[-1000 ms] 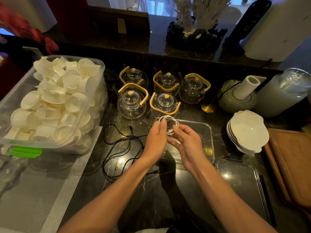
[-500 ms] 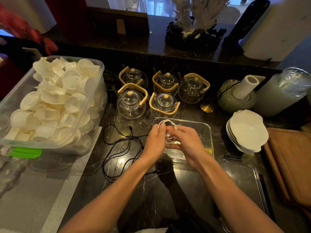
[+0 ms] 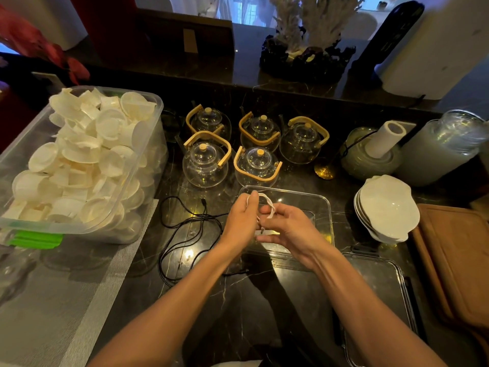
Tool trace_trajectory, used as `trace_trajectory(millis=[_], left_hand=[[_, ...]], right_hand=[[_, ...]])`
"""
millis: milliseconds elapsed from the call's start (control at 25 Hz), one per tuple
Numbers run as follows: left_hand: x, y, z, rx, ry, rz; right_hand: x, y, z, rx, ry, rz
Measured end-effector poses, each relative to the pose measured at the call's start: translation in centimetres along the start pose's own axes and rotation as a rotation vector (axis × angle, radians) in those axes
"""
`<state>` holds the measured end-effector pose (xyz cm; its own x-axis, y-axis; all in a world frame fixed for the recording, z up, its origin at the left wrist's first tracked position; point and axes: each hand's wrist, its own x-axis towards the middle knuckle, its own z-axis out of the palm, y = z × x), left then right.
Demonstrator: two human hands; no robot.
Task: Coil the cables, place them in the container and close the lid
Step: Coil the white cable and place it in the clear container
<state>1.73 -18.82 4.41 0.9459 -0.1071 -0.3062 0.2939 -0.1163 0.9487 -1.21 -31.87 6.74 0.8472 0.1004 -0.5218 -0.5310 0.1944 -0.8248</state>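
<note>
Both hands hold a small coil of white cable [image 3: 267, 203] just above the clear plastic container [image 3: 321, 207] on the dark counter. My left hand [image 3: 242, 221] pinches the coil's left side. My right hand [image 3: 287, 227] grips its right side, with the cable's plug end showing between the two hands. A loose black cable [image 3: 185, 234] lies uncoiled on the counter to the left of my left hand. The container's clear lid [image 3: 378, 295] lies flat at the right, beside my right forearm.
Several glass teapots [image 3: 258, 165] with wooden handles stand just behind the container. A big clear bin of white cups [image 3: 79, 160] fills the left. Stacked white bowls [image 3: 386, 207], a wooden board [image 3: 457, 260] and jars sit at the right.
The white coil has been squeezed smaller between my hands and lowered toward the container. My right hand has shifted its grip around the coil's right side.
</note>
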Motion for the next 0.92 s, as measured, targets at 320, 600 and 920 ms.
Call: trace_trajectory(millis=[320,600,920], left_hand=[[3.4,-2.6,1.0,0.251,-0.043,-0.134],[5.5,-5.6,4.0,0.301,0.062,-0.214],[8.1,-6.3,5.1,0.461,0.16,-0.254]], right_hand=[[3.3,2.5,-2.0,-0.053,0.159,0.013],[6.9,4.4,-4.4,-0.014,0.266,0.157],[10.9,6.7,-4.8,-0.264,0.338,0.143]])
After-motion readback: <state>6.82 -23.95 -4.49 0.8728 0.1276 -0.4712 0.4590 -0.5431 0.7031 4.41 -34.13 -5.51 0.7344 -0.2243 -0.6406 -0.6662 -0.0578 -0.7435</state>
